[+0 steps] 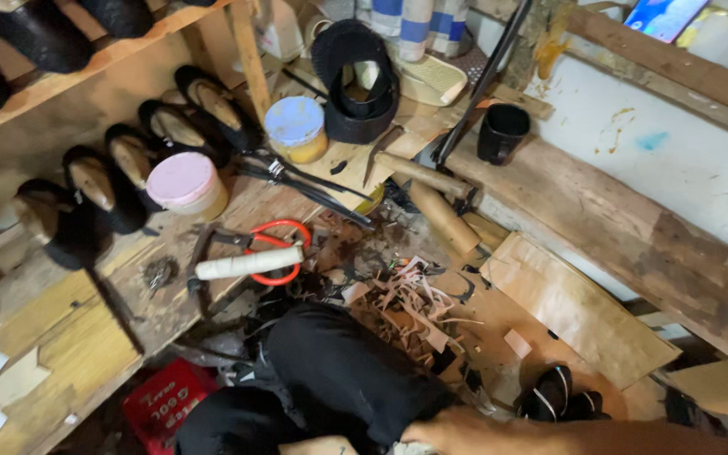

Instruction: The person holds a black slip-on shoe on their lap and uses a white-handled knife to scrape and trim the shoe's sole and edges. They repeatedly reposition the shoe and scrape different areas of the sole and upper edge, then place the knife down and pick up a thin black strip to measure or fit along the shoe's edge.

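Your hand: one hand (457,434) showed at the bottom edge, reaching in from the right and resting against the black-clad knee (343,379). Which of your two hands it was could not be told. The fingers were cut off by the frame, so how far it stood open, and whether it held anything, could not be told.
Other hand: out of view.
Knee: it lay at bottom centre, just below the heap of leather scraps (406,303) and touching your hand.
Counter: a worn wooden counter (69,337) ran up the left side.
Shoes on lasts: four black shoes (141,156) stood in a row on the counter's left part, touching one another. A fifth, partly in shadow, stood at the row's near end.
Jars: two. A pink-lidded jar (183,181) stood just beside the shoes; a blue-lidded jar (297,126) stood farther up.
Scissors: one pair, red-handled (284,232), lying on the counter.
White-handled tool: one (246,263), lying across the scissors' handles.
Hammer: one, wooden-handled (419,173), near the blue-lidded jar.
Black cup: one (503,131), on the plank at the right.
Black sandals: two (562,396), on the floor to the right of your hand.
Red box: one (162,404), under the counter's edge, left of your knee.
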`<state>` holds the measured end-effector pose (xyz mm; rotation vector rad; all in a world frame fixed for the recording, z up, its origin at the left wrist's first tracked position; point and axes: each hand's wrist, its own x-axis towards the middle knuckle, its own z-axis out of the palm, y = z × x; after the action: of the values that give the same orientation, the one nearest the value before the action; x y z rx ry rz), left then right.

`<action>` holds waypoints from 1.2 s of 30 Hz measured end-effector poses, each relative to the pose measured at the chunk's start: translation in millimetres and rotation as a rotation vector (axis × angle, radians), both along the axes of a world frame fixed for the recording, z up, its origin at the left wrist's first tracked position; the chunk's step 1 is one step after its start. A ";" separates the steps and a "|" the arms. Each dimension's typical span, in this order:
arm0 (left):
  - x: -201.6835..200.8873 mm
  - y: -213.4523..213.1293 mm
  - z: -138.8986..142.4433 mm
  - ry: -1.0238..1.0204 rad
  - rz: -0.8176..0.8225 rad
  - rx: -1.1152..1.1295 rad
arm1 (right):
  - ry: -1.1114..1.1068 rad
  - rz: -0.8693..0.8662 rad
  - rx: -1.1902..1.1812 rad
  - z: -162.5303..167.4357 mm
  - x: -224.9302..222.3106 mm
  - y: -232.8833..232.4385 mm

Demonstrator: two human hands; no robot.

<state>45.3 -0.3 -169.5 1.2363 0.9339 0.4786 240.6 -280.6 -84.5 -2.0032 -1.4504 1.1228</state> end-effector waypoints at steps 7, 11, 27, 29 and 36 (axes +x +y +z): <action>-27.5 -7.5 39.6 -0.363 -0.090 -0.182 | 0.708 -0.687 -0.085 35.4 23.3 -9.4; -45.4 -15.9 70.7 -0.610 -0.194 -0.269 | 1.099 -0.285 0.447 65.0 21.8 2.8; -9.9 -25.4 146.7 -0.242 -0.121 0.113 | 0.818 -0.250 0.402 81.8 17.9 70.5; -8.5 -24.2 149.3 -0.217 -0.162 0.171 | 0.642 -0.214 0.117 77.2 16.1 75.9; 0.6 -25.9 150.6 -0.223 -0.166 0.171 | 0.559 -0.237 0.130 92.2 25.7 94.8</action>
<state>45.8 -26.1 -18.9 1.3713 0.6054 0.5599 266.4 -185.8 7.7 -1.5484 -0.9464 1.3050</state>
